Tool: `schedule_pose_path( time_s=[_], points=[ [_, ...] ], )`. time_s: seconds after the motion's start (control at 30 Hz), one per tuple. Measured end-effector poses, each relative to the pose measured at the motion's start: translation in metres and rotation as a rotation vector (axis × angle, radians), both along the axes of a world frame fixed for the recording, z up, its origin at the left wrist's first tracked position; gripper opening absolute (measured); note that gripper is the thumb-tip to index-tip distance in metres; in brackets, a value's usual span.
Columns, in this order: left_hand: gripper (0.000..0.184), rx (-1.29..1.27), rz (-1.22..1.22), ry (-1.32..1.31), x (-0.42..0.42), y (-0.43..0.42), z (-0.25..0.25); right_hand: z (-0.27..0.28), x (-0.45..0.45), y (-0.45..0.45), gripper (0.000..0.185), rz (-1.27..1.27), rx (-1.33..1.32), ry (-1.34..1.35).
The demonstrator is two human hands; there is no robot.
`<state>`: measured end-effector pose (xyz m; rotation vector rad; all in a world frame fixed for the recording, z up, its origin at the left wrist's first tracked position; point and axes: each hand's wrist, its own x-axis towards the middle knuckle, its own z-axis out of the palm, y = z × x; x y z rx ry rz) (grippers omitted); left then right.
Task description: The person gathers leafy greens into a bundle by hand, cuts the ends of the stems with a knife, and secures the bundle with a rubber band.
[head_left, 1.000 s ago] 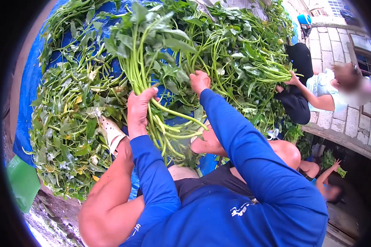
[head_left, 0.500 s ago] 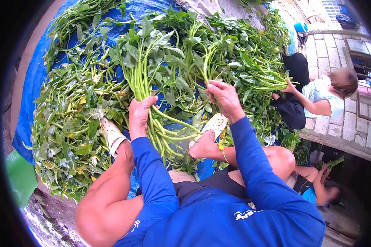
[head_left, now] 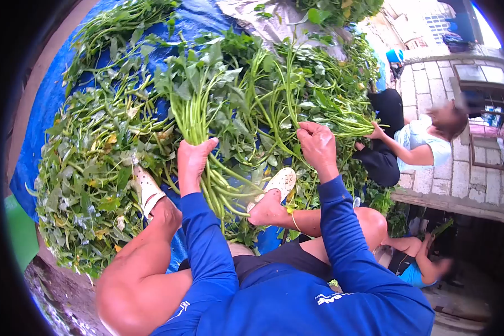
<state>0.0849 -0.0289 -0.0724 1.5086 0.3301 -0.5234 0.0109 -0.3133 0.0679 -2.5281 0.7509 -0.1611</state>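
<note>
My left hand (head_left: 192, 161) is closed around a thick bunch of water spinach (head_left: 194, 115). Its leaves point away from me, and the cut stem ends hang below my fist towards my lap. Off to the right, my right hand (head_left: 319, 147) pinches a long, thin water spinach stem (head_left: 291, 92) that rises above the fingers. A loose heap of water spinach (head_left: 263, 106) lies under and beyond both hands, on a blue tarp (head_left: 31, 162).
Trimmed leaves and stems (head_left: 95, 185) pile up at left. My feet, in cream clogs (head_left: 280, 182), rest among the greens. At right, a co-worker (head_left: 423, 145) grips another bunch; a second person (head_left: 417, 260) sits lower down. A green object (head_left: 21, 232) stands at the left edge.
My right hand has shifted right, and a long stem now stands up from it. My left hand keeps its bunch nearly in place. The view has shifted slightly.
</note>
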Motion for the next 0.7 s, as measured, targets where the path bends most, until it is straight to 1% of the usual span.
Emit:
schedule_pose_path(
  time_s=[0.07,0.13,0.2,0.23,0.27,0.33,0.37,0.43,0.47,0.5,0.53,0.57,0.6,0.67,0.7],
  points=[
    [0.031,-0.075,-0.016,-0.006,0.0,0.0,-0.013,-0.019,0.008,0.011,0.031,0.151,-0.145,0.046],
    [0.031,-0.129,-0.041,0.0,-0.002,0.001,-0.023,-0.032,0.018,0.046,0.032,0.343,-0.01,0.102],
    [0.034,-0.275,0.006,0.064,-0.006,-0.003,-0.018,-0.059,0.021,0.073,0.035,0.397,0.383,0.292],
    [0.035,-0.34,0.012,0.178,-0.007,-0.005,-0.028,-0.081,0.021,0.078,0.037,0.396,0.489,0.387],
    [0.039,-0.434,0.034,0.226,-0.012,-0.008,-0.036,-0.103,0.017,0.08,0.037,0.437,0.504,0.31],
    [0.044,-0.538,0.091,0.202,-0.022,-0.017,-0.054,-0.118,0.015,0.087,0.038,0.372,0.609,0.391],
    [0.046,-0.559,0.094,0.262,-0.026,-0.018,-0.062,-0.132,0.01,0.089,0.037,0.359,0.649,0.392],
    [0.049,-0.598,0.09,0.389,-0.033,-0.017,-0.073,-0.133,0.003,0.097,0.035,0.351,0.615,0.41],
    [0.05,-0.617,0.031,0.445,-0.034,-0.012,-0.08,-0.133,-0.001,0.1,0.034,0.341,0.597,0.419],
    [0.05,-0.639,0.046,0.443,-0.038,-0.013,-0.085,-0.131,-0.004,0.103,0.034,0.396,0.489,0.418],
    [0.05,-0.66,0.063,0.434,-0.039,-0.015,-0.09,-0.144,-0.002,0.101,0.05,0.39,0.75,0.515],
    [0.05,-0.639,0.156,0.381,-0.041,-0.022,-0.094,-0.148,-0.013,0.108,0.067,0.402,0.732,0.481],
    [0.045,-0.67,0.212,0.417,-0.042,-0.027,-0.087,-0.142,-0.023,0.121,0.086,0.409,0.712,0.448],
    [0.041,-0.678,0.199,0.499,-0.042,-0.025,-0.108,-0.127,-0.032,0.126,0.115,0.563,0.712,0.449],
    [0.038,-0.712,0.21,0.523,-0.042,-0.025,-0.105,-0.12,-0.03,0.129,0.12,0.537,0.669,0.505]
  ],
)
